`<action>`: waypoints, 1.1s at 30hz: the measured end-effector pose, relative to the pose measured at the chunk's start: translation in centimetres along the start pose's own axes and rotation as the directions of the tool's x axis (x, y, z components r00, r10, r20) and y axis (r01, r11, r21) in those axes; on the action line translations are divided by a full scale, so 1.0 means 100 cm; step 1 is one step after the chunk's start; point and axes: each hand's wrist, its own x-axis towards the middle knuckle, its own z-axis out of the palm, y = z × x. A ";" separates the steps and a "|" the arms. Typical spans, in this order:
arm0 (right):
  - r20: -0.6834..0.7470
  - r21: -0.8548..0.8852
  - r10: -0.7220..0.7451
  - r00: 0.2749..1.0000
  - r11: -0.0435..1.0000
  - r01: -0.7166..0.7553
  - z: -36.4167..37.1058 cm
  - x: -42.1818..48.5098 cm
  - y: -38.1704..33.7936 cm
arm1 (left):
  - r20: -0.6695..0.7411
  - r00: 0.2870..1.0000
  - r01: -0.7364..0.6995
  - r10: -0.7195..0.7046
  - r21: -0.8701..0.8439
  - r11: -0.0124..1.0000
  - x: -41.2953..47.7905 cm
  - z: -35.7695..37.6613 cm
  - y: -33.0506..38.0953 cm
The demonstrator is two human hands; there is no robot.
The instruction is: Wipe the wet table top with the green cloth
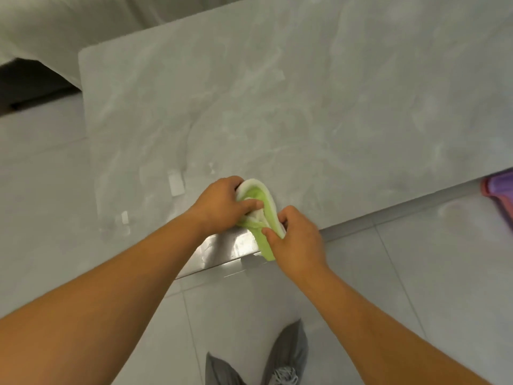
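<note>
A green cloth (259,202) with a white edge is bunched and folded at the near edge of the grey marble table top (277,107). My left hand (224,205) grips its left side, thumb pressed across the green fabric. My right hand (295,240) pinches the cloth's lower right end, which hangs over the table's edge. The table top shows pale smears and wet streaks, mostly left and centre.
A pale sofa or cushion (55,31) lies beyond the table's far left corner. A purple and pink object (499,195) sticks in at the right edge, beside the table. My feet (280,362) stand on light floor tiles below the table's shiny metal side (222,251).
</note>
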 end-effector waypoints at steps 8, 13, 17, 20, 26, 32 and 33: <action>-0.081 0.520 0.164 0.983 0.848 -0.099 -0.136 0.010 0.035 | 0.054 0.997 -0.025 0.050 -0.396 0.918 0.010 0.032 0.125; -0.144 0.669 0.321 0.936 0.728 -0.147 -0.225 0.016 0.066 | 0.128 0.984 -0.036 0.121 -0.526 0.850 0.025 0.065 0.209; -0.185 0.739 0.417 0.890 0.656 -0.153 -0.296 0.018 0.099 | 0.266 0.936 -0.021 0.232 -0.615 0.788 0.036 0.095 0.285; -0.218 0.752 0.450 0.866 0.644 -0.145 -0.352 0.018 0.127 | 0.379 0.886 0.038 0.266 -0.632 0.774 0.047 0.119 0.347; -0.264 0.733 0.483 0.835 0.663 -0.152 -0.456 0.009 0.203 | 0.532 0.787 0.118 0.312 -0.627 0.770 0.092 0.192 0.454; -0.344 0.642 0.553 0.759 0.729 -0.240 -0.535 0.007 0.290 | 0.600 0.688 -0.078 0.409 -0.499 0.863 0.118 0.282 0.545; -0.356 0.623 0.563 0.746 0.738 -0.259 -0.546 0.007 0.305 | 0.592 0.694 -0.128 0.410 -0.458 0.879 0.120 0.299 0.558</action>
